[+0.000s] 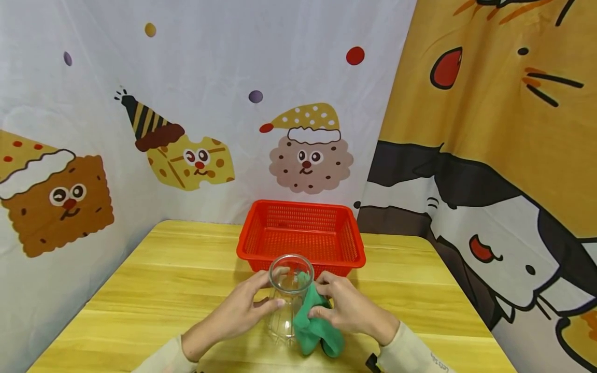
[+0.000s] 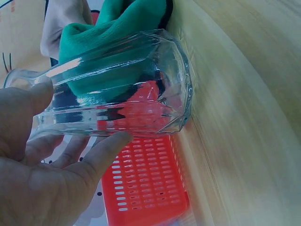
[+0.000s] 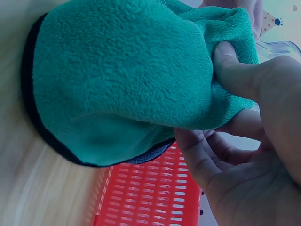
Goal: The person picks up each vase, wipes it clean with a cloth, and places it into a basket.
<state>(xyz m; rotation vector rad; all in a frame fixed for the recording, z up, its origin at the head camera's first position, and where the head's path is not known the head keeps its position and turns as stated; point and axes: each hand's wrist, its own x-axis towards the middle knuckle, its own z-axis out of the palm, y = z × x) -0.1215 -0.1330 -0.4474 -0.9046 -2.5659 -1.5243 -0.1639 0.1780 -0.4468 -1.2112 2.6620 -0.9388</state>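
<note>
A clear glass vase (image 1: 282,325) with a faceted body and a flared rim stands upright on the table. My left hand (image 1: 242,310) holds it from the left, thumb on the near side and fingers reaching behind. On the right, my right hand (image 1: 349,305) pinches a green cloth (image 1: 310,327) between thumb and fingers. The cloth hangs bunched against the vase's right side; in the right wrist view its fuzzy face and dark edging show on the cloth (image 3: 122,66). Through the glass (image 2: 164,96) in the left wrist view, green and red show.
Just behind the vase sits a red plastic basket (image 1: 298,241) with perforated walls and nothing inside it. The wood-grain table (image 1: 186,269) extends to both sides. Printed cloth curtains (image 1: 200,62) hang along the back and sides.
</note>
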